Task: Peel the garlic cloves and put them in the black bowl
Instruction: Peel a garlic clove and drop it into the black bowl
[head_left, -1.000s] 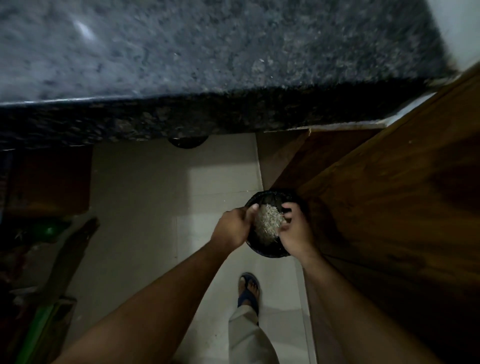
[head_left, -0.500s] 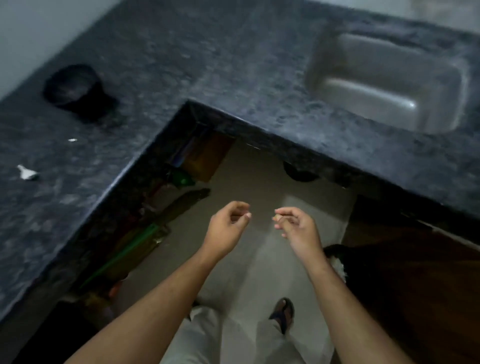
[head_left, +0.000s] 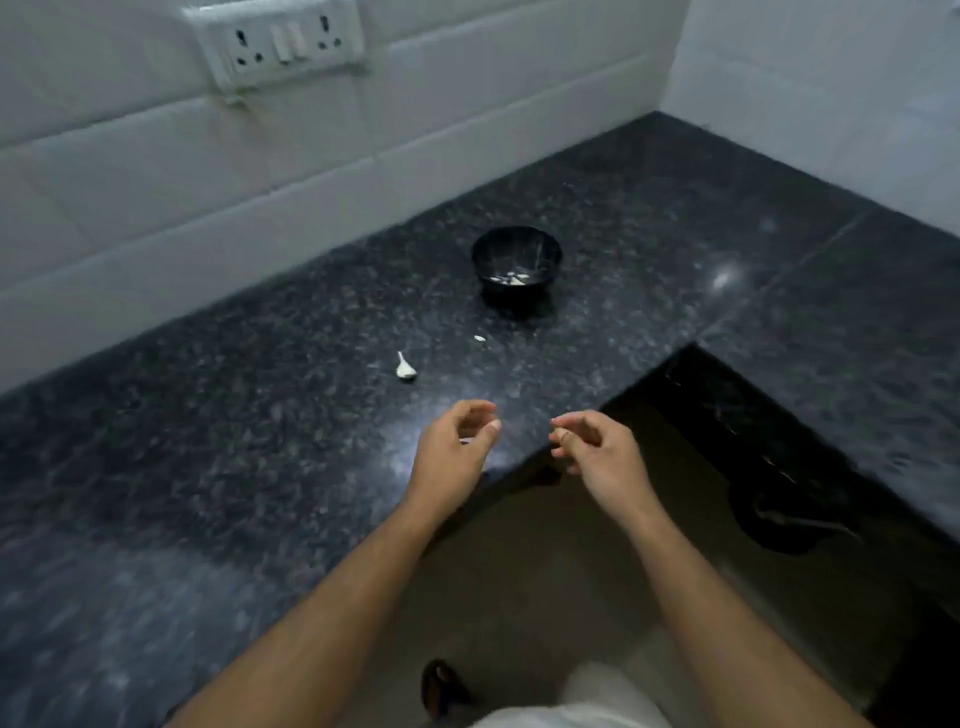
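Unpeeled garlic clove (head_left: 405, 368) lies on counter (head_left: 208, 441), ahead and slightly left of your left hand (head_left: 453, 451), stem pointing away toward wall. Left hand nearer; black bowl (head_left: 516, 260) farther beyond. Both hands loosely curled, empty; right hand (head_left: 597, 453) fingertips possibly pinching scrap, cannot tell.

Single view, head-worn, wide-angle. Position: above the near edge of a dark speckled desk (head_left: 260, 441), at its inner corner. Facing: forward and steeply down toward the far tiled wall (head_left: 156, 171). Coverage: desk close below, wall with socket plate (head_left: 283, 41) far left, floor (head_left: 519, 571) at near centre. No second view.
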